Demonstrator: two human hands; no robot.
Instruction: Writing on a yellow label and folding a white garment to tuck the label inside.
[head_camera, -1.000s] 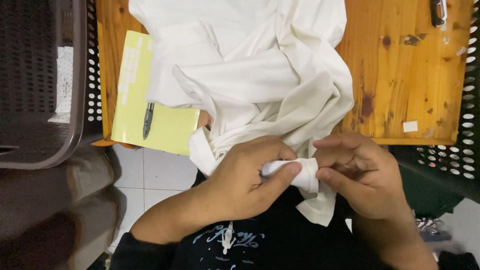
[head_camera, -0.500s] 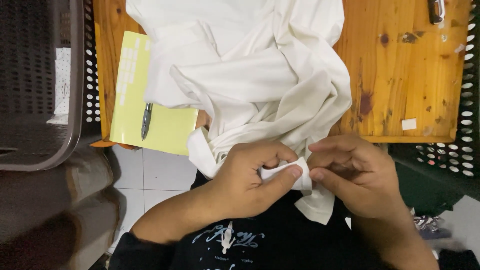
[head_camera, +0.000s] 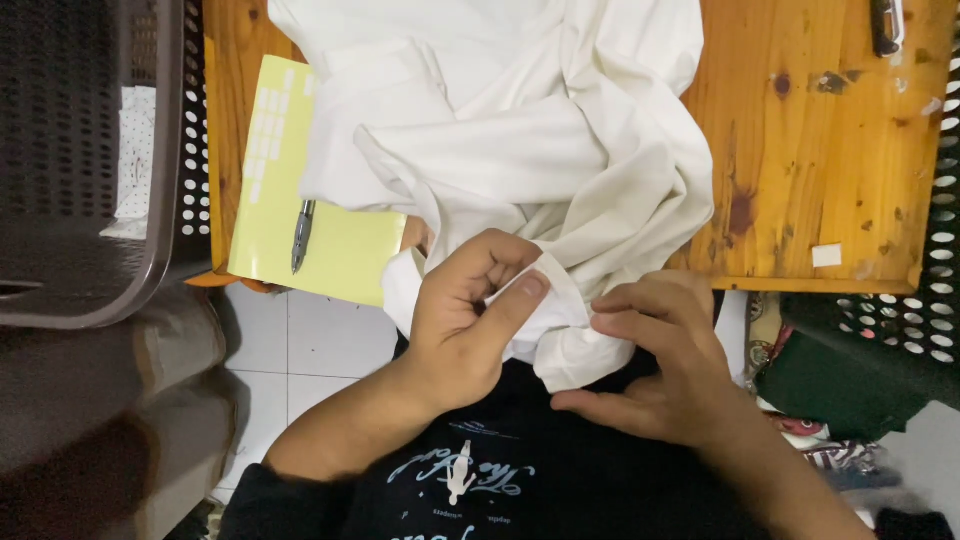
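A crumpled white garment (head_camera: 520, 130) lies on a wooden table (head_camera: 820, 150) and hangs over its near edge toward my lap. My left hand (head_camera: 465, 315) pinches a fold of the white cloth between thumb and fingers just below the table edge. Beside it, my right hand (head_camera: 660, 360) holds the same hanging part of the cloth with its fingertips, thumb spread below. I wear a dark shirt with a pale print.
A yellow sheet (head_camera: 290, 220) with pale stickers lies at the table's left edge, small metal pliers (head_camera: 302, 235) on it. A dark perforated basket (head_camera: 90, 170) stands left, another (head_camera: 930, 300) right. A small white tag (head_camera: 827, 255) and a dark tool (head_camera: 885, 25) rest on the table.
Both hands have shifted their grip on the cloth's edge. The left thumb now presses a fold higher up, and the right hand has opened its thumb downward.
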